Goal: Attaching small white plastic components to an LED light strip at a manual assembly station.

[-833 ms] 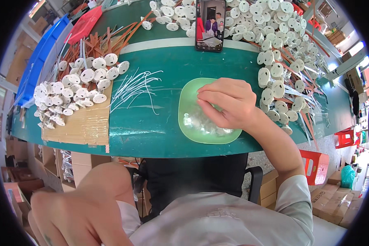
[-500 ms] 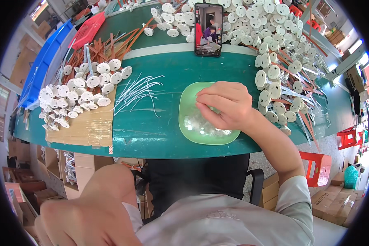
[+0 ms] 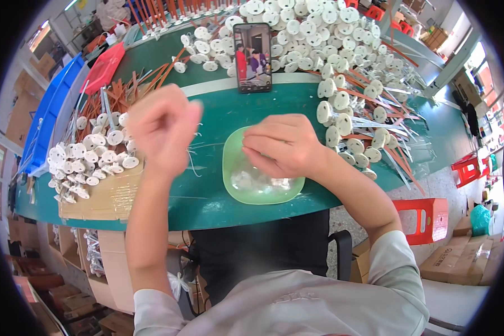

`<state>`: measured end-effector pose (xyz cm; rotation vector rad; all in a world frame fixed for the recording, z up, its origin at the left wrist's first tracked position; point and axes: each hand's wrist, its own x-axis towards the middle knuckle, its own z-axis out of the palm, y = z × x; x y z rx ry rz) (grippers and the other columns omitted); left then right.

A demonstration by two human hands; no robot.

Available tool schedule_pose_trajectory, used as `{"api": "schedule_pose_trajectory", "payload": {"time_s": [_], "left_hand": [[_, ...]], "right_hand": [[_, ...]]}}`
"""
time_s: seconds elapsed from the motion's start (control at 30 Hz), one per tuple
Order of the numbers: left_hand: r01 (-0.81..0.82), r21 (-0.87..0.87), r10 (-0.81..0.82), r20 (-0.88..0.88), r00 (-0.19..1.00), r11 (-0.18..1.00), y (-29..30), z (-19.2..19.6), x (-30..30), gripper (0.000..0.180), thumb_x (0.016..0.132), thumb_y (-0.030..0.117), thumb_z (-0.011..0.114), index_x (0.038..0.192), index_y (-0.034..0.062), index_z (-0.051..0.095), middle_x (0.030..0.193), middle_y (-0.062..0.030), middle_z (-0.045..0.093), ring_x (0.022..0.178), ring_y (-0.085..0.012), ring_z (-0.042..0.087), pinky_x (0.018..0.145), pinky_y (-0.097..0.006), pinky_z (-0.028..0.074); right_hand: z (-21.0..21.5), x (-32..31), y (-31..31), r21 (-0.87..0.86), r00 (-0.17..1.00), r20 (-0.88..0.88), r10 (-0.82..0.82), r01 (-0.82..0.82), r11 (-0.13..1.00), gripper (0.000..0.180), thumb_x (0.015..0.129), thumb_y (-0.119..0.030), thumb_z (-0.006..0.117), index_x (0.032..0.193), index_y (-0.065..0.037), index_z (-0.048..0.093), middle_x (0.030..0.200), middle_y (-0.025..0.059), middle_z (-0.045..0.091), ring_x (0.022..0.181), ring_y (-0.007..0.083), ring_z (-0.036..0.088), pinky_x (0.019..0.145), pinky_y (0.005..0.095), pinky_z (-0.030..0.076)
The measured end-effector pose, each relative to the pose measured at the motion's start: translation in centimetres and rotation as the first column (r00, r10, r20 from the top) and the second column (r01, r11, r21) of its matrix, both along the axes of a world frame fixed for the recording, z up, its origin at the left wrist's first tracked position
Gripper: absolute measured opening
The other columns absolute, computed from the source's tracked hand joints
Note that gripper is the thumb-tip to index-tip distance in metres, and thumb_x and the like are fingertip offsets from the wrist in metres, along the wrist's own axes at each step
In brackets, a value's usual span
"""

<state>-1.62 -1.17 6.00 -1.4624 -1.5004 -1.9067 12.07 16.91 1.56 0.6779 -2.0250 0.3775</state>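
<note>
Right hand is seen over the light green bowl at the near table edge, fingers curled down into it, pinched narrow on the small clear parts; whether one is actually gripped can't be told, fingertips are hidden. Left hand is raised above the green table, blurred, fingers loosely bunched; nothing visibly held, though that can't be confirmed.

Progress, as judged: a big heap of white disc pieces with orange stems is piled to the right, a smaller batch of white discs lies left on the cardboard sheet. Bowl is only thinly filled. Which heap is finished can't be told.

Further back: phone is propped upright, red tray and blue bin at far left. Thin white strands near the left hand are mostly covered by it.
</note>
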Motion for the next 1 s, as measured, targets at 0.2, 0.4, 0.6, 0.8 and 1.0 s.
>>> {"api": "schedule_pose_trajectory", "payload": {"time_s": [0.2, 0.4, 0.6, 0.8, 1.0], "left_hand": [[-0.469, -0.179, 0.230, -0.688, 0.688, 0.865, 0.4, -6.3, -3.6, 0.040, 0.074, 0.011, 0.079, 0.054, 0.0094, 0.045, 0.051, -0.0040, 0.044, 0.044, -0.0242, 0.049, 0.041, -0.037, 0.039], [-0.416, -0.175, 0.209, -0.656, 0.725, 0.893, 1.9, -6.5, -3.5, 0.038, 0.075, 0.012, 0.078, 0.054, 0.0101, 0.047, 0.052, -0.0029, 0.045, 0.044, -0.0221, 0.050, 0.040, -0.036, 0.039], [-0.379, -0.105, 0.231, -0.636, 0.736, 0.919, 1.2, -6.4, -3.1, 0.038, 0.074, 0.009, 0.078, 0.054, 0.0103, 0.046, 0.051, -0.0018, 0.043, 0.044, -0.0207, 0.048, 0.040, -0.035, 0.036], [-0.348, -0.092, 0.218, -0.626, 0.749, 0.933, 1.0, -6.5, -2.8, 0.040, 0.074, 0.006, 0.079, 0.054, 0.0105, 0.045, 0.050, -0.0016, 0.042, 0.044, -0.0206, 0.046, 0.040, -0.034, 0.033], [-0.200, -0.223, 0.091, -0.422, 0.902, 0.954, 0.6, -6.1, -1.8, 0.037, 0.079, 0.007, 0.078, 0.056, 0.0089, 0.048, 0.053, -0.0022, 0.045, 0.044, -0.0168, 0.046, 0.041, -0.031, 0.032]], "right_hand": [[7.2, 3.4, 3.6, 0.106, 0.804, 0.280, -0.524, 0.517, 0.850, 0.013, 0.084, -0.004, 0.070, 0.096, -0.004, 0.073, 0.097, 0.0096, 0.074, 0.083, 0.0298, 0.072, 0.074, 0.0374, 0.059], [6.2, 8.2, 13.8, 0.298, 0.412, 0.258, -0.874, 0.826, 0.477, 0.022, 0.081, -0.001, 0.068, 0.102, -0.002, 0.075, 0.102, 0.0159, 0.075, 0.090, 0.0365, 0.071, 0.084, 0.0417, 0.057], [4.4, 7.8, 16.5, 0.303, 0.407, 0.502, -0.763, 0.744, 0.596, 0.021, 0.076, 0.003, 0.062, 0.093, 0.001, 0.075, 0.093, 0.0178, 0.075, 0.089, 0.0361, 0.072, 0.085, 0.0412, 0.057], [4.9, 7.9, 15.7, 0.250, 0.396, 0.573, -0.718, 0.750, 0.613, 0.017, 0.079, 0.001, 0.066, 0.093, 0.000, 0.074, 0.090, 0.0171, 0.075, 0.084, 0.0332, 0.073, 0.082, 0.0394, 0.057], [5.2, 7.6, 14.6, 0.258, 0.631, -0.054, -0.774, 0.757, 0.600, 0.014, 0.082, 0.001, 0.072, 0.095, -0.003, 0.074, 0.096, 0.0117, 0.075, 0.090, 0.0282, 0.070, 0.082, 0.0380, 0.054]]}}
